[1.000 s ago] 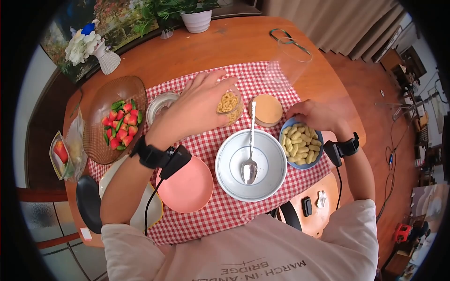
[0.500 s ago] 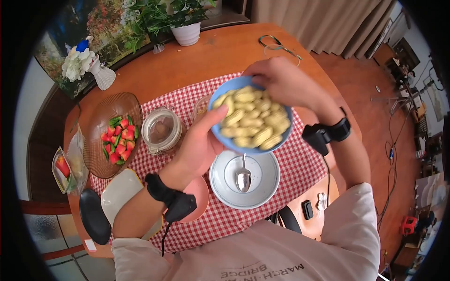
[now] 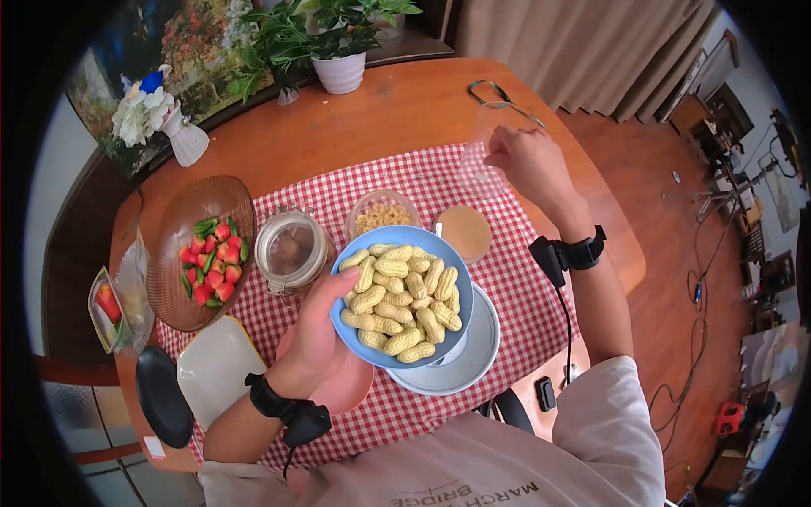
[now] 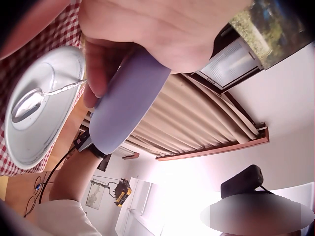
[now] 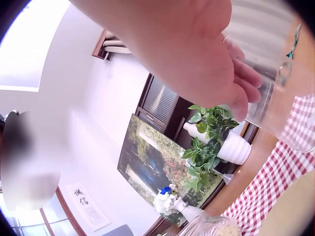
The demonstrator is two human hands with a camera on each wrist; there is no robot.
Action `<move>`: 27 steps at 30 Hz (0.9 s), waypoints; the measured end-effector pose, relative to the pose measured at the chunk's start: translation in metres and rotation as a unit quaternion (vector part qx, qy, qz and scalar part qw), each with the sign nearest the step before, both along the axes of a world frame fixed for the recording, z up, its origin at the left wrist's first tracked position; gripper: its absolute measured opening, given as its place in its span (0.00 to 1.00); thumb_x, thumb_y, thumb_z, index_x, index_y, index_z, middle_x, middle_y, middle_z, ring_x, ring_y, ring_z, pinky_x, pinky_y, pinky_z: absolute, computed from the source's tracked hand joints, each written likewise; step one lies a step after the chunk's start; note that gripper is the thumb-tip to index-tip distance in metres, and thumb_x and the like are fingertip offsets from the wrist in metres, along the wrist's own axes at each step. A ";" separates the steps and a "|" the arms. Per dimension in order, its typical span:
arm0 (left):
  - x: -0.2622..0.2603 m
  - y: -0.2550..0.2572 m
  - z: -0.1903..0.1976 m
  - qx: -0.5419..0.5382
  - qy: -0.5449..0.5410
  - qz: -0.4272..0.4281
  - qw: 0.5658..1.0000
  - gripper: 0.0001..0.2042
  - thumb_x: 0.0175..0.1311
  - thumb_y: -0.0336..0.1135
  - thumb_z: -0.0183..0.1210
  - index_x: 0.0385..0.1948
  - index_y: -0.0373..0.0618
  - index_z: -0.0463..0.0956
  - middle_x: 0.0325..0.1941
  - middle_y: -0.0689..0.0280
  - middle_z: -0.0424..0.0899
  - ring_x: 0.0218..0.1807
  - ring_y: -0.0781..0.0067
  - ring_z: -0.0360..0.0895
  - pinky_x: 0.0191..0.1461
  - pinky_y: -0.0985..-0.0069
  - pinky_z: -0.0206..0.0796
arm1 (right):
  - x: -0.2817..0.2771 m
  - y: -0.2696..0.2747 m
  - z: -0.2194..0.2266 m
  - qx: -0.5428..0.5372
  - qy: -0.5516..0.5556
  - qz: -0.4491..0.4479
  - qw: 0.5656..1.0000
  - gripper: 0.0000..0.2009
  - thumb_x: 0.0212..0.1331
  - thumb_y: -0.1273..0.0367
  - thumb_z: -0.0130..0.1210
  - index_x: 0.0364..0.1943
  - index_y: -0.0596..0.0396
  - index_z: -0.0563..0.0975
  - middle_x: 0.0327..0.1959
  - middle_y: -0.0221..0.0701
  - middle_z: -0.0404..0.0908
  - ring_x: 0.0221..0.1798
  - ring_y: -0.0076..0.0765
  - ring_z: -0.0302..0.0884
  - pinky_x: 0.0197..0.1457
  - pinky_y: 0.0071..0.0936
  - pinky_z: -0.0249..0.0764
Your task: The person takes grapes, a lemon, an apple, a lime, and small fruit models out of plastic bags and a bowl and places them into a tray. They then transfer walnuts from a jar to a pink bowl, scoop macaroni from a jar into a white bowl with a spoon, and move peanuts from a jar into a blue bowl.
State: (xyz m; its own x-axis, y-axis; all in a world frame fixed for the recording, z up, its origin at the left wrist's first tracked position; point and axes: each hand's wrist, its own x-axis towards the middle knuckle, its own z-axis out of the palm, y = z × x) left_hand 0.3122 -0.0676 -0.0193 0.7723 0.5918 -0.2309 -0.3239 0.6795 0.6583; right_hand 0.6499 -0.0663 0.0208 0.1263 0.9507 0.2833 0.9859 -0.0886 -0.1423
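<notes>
My left hand (image 3: 314, 334) holds a blue bowl (image 3: 448, 340) heaped with unshelled peanuts (image 3: 401, 296), thumb over the rim and fingers beneath it. The bowl is raised and overlaps a white bowl (image 3: 481, 359) in the head view. In the left wrist view, a metal spoon (image 4: 29, 105) lies in that white bowl. At the far right of the checked cloth, my right hand (image 3: 534, 160) is right at a tall clear cup (image 3: 480, 173), its fingers loosely bent. The right wrist view has the cup's clear wall just behind those fingertips (image 5: 248, 73).
Behind the raised bowl stand a clip-top glass jar (image 3: 291, 253), a tub of small yellow pieces (image 3: 382, 211) and a round tan lid (image 3: 465, 234). Leftward are a brown basket (image 3: 173, 279) of red and green pieces, a cream plate (image 3: 215, 363) and a pink plate (image 3: 346, 384).
The blue bowl of peanuts was lifted from the cloth's right side, passed from the right hand to the left, and brought leftward. My right hand has let go and moved back toward the clear cup.
</notes>
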 end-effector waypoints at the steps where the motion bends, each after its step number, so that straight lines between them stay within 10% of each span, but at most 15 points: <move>1: -0.001 -0.001 0.001 0.000 0.001 -0.004 1.000 0.28 0.74 0.46 0.47 0.66 0.30 0.66 0.65 0.50 0.78 0.65 0.59 0.79 0.72 0.64 0.67 | 0.000 0.000 -0.001 0.003 -0.014 -0.031 0.999 0.09 0.55 0.66 0.68 0.34 0.56 0.82 0.30 0.34 0.87 0.41 0.47 0.83 0.52 0.40 0.75; 7: -0.017 0.000 -0.014 -0.016 0.010 -0.011 1.000 0.33 0.72 0.50 0.44 0.71 0.32 0.61 0.72 0.47 0.71 0.71 0.51 0.73 0.77 0.58 0.62 | -0.024 -0.036 0.037 0.148 -0.018 0.068 0.987 0.06 0.50 0.72 0.67 0.26 0.55 0.79 0.23 0.36 0.82 0.32 0.46 0.80 0.51 0.38 0.73; 27: 0.009 -0.021 0.019 -0.074 -0.054 0.102 0.991 0.27 0.71 0.44 0.50 0.65 0.35 0.68 0.65 0.53 0.77 0.65 0.59 0.76 0.72 0.62 0.65 | -0.069 -0.118 0.031 -0.076 0.027 0.141 0.987 0.10 0.49 0.69 0.68 0.26 0.55 0.77 0.21 0.37 0.80 0.30 0.47 0.81 0.34 0.43 0.74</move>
